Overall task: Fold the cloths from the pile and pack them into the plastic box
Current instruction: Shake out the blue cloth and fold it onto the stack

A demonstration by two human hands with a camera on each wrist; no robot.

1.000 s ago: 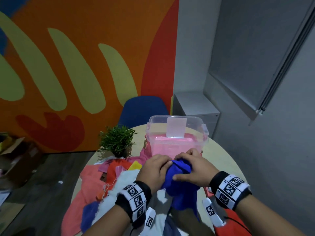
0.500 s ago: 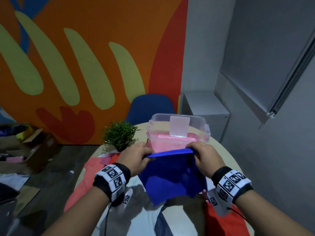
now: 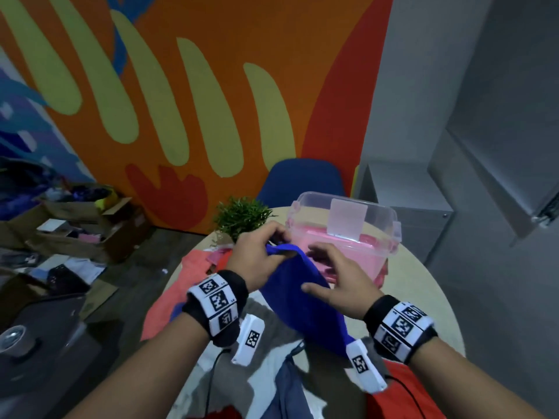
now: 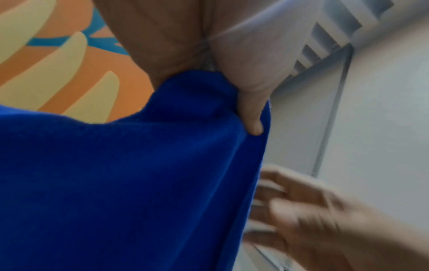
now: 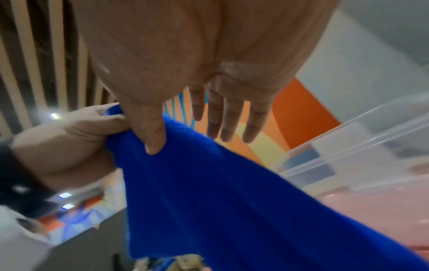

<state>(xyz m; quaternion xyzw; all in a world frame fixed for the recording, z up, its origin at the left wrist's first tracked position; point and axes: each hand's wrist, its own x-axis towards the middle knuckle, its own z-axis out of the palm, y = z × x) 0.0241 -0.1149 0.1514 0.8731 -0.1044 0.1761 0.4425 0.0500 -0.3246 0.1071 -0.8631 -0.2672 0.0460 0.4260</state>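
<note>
A blue cloth (image 3: pixel 305 300) hangs doubled over the table, in front of the clear plastic box (image 3: pixel 393 237), which holds pink cloths. My left hand (image 3: pixel 276 241) grips the cloth's bunched top edge; the left wrist view shows its thumb pressed into the blue cloth (image 4: pixel 139 183). My right hand (image 3: pixel 311 269) is beside it, fingers straight and spread. Only its thumb rests on the blue cloth (image 5: pixel 232 201), as the right wrist view shows. The pile of cloths (image 3: pixel 169 300), coral, grey, white and red, lies under my forearms.
A small green plant (image 3: pixel 239 216) stands left of the box, with a blue chair (image 3: pixel 299 179) behind the round table (image 3: pixel 423 297). Open cardboard boxes (image 3: pixel 90 231) clutter the floor at left. A grey cabinet (image 3: pixel 417 213) stands by the right wall.
The cloth was held stretched wide by both hands. Now the hands have come together, the right hand has let go of its corner, and the cloth hangs doubled from the left hand.
</note>
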